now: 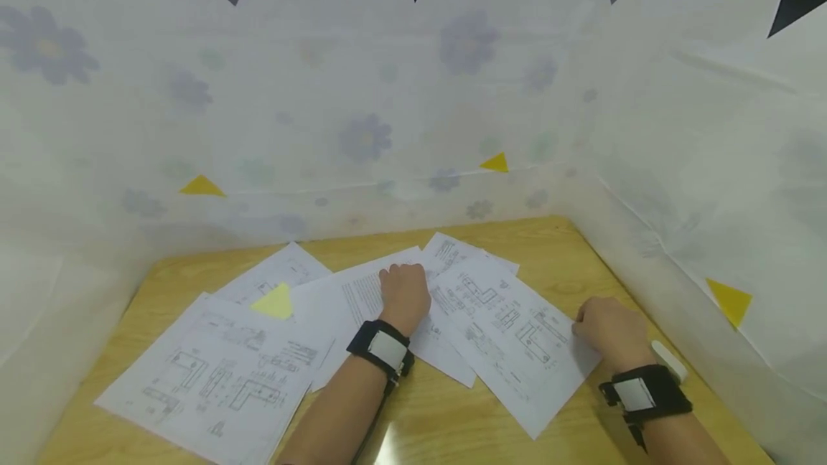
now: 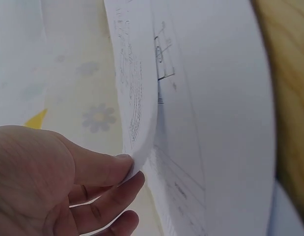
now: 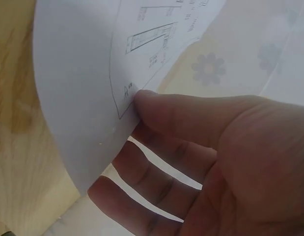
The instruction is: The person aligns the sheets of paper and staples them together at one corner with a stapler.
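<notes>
We've got our right hand [image 1: 610, 332] pinching the drawing sheet [image 1: 517, 336] at its right edge, long axis running near-right, while our left hand [image 1: 405, 295] seems to pinch the text sheet [image 1: 365, 300] mid-desk [image 1: 568, 250].

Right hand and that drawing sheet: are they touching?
Touching. The right wrist view shows the right hand pinching the sheet edge, thumb on top, fingers beneath.

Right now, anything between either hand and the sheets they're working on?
Nothing visible. The left hand already pinches the edge of a printed sheet between thumb and fingers. The right hand pinches the edge of the drawing sheet the same way. Both sheets lie among other papers on the wooden table.
</notes>
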